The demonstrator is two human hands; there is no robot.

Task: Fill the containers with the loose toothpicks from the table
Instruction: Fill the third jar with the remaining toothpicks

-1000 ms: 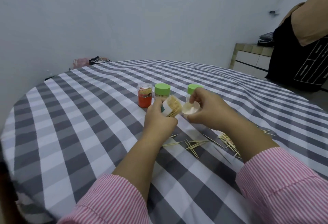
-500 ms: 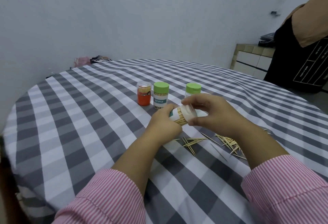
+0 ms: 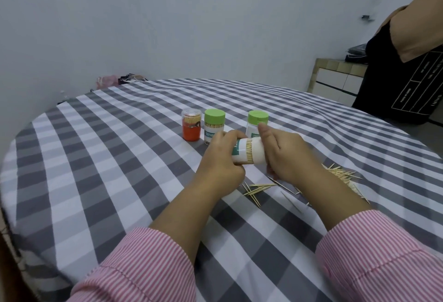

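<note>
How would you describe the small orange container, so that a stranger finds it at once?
On the grey and white checked tablecloth, three small containers stand in a row beyond the hands. The orange container is the leftmost, next to a green-capped jar. It alone has a clear cap and an orange lower half; the other two have green caps and white labels.

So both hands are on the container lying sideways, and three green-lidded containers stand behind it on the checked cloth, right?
Not quite. The head view shows only two green-lidded containers standing behind; the third is an orange container with a clear lid. The rest holds: the left hand and right hand both grip the sideways container over the checked cloth.
</note>
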